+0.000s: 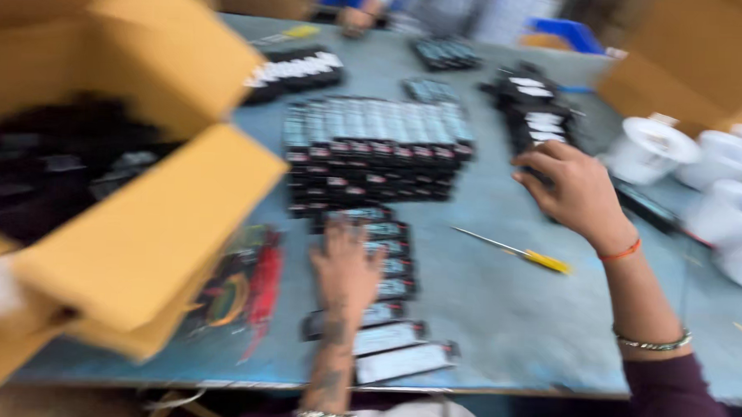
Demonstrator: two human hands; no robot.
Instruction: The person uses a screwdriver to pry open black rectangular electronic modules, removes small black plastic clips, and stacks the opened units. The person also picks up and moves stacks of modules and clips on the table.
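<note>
Blurred cardboard fills the near left: an open carton (132,225) with a flap hanging over the worktop (499,320) edge, dark goods dimly showing inside it. Just right of it, the left hand (346,269) lies flat, fingers spread and gripping nothing, pressed on a column of small black packs (386,258) that runs from the near edge toward a large tidy block of the same packs (373,155). The right hand (575,189) is loosely open, fingers curled down onto a dark pack (538,124) among the heap at the far right; whether it has closed on one I cannot tell through the blur. Between the hands a yellow-handled screwdriver (517,251) lies on bare worktop. White tubs (717,188) stand at the right edge, and more black stacks sit farther back. Judging from this, sorting goes best if the flat hand steadies the column while the other lifts one pack at a time, keeping labels aligned.
</note>
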